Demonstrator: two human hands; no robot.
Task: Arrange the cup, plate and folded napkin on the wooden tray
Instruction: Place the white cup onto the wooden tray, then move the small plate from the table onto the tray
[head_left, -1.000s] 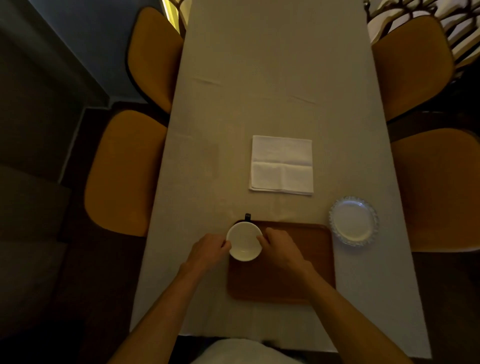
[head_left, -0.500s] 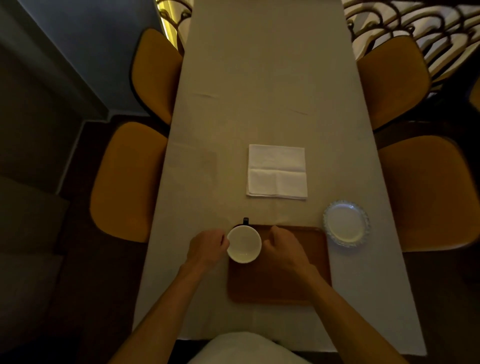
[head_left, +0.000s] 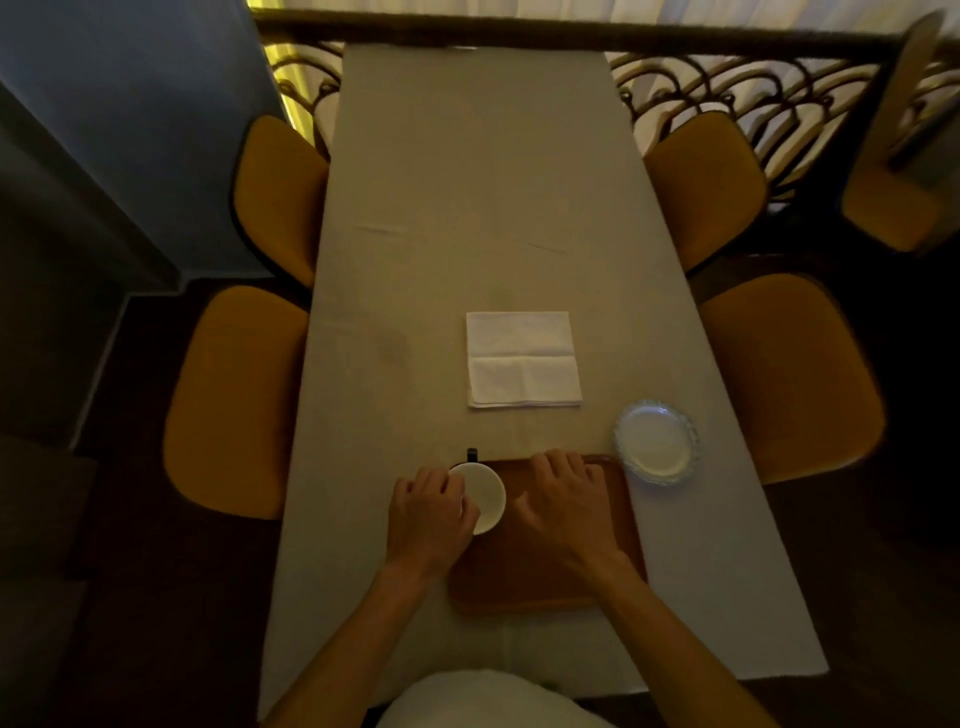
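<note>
A white cup (head_left: 484, 493) with a dark handle stands on the far left corner of the wooden tray (head_left: 524, 577) near the table's front edge. My left hand (head_left: 430, 514) wraps the cup's left side. My right hand (head_left: 563, 499) hovers over the tray's far half, fingers spread, holding nothing. A small white plate (head_left: 655, 441) with a ridged glass rim lies on the cloth just off the tray's far right corner. The folded white napkin (head_left: 522, 358) lies flat on the cloth beyond the tray.
The long table (head_left: 467, 182) wears a pale cloth. Mustard-yellow chairs stand two on each side, e.g. left (head_left: 234, 400) and right (head_left: 789, 374). An ornate metal railing (head_left: 727, 83) runs past the table's far end.
My right hand has come off the cup's right side and moved right over the tray, fingers spreading. My left hand stays on the cup. The camera has tilted up.
</note>
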